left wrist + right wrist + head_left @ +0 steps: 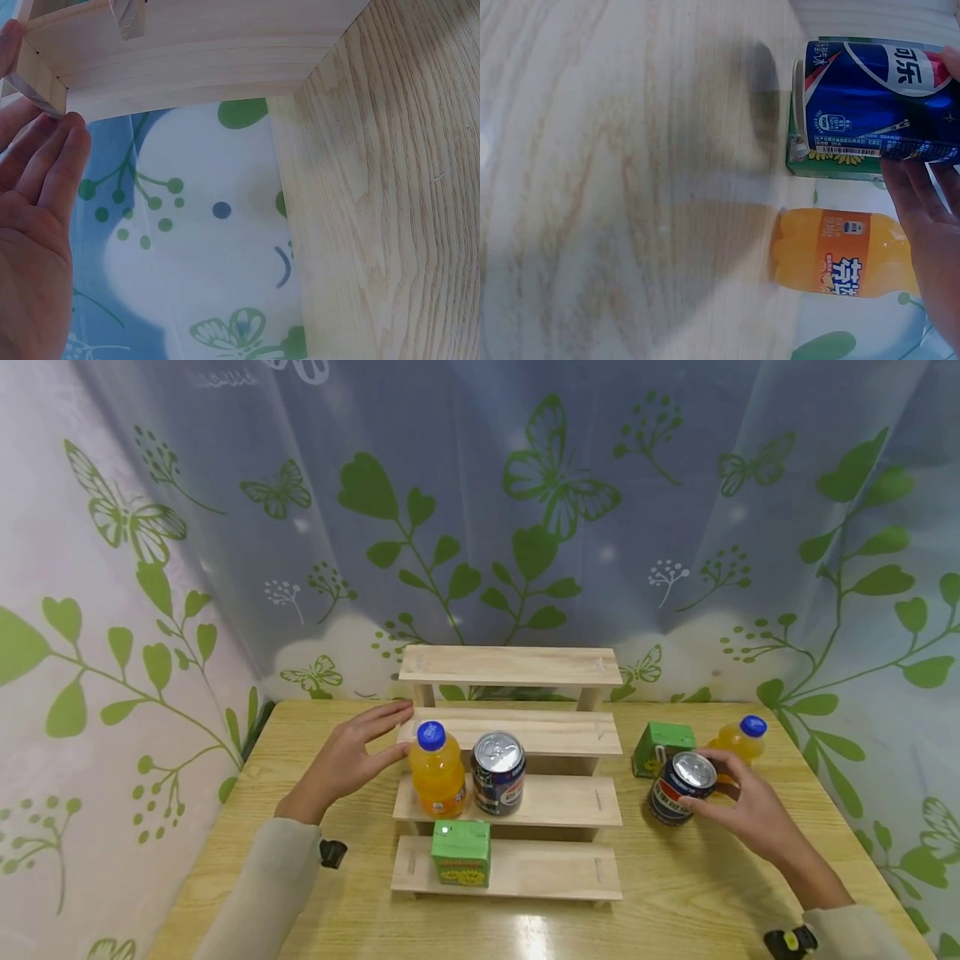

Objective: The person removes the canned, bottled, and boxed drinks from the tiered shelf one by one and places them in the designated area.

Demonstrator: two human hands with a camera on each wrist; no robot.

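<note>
While the left hand (351,762) pinches the left end of the wooden rack (558,802), seemingly to steady it, the right hand (742,810) grips the cola can (666,802) upright right of the rack, likely for balance.

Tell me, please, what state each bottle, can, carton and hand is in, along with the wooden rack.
Wooden rack: standing upright
Rack bottle: upright, capped
Rack can: upright
Rack carton: standing on lowest step
Held can: roughly upright, gripped
Table carton: standing, partly hidden
Table bottle: upright, capped
Left hand: fingers extended, touching rack
Right hand: curled round can
</note>
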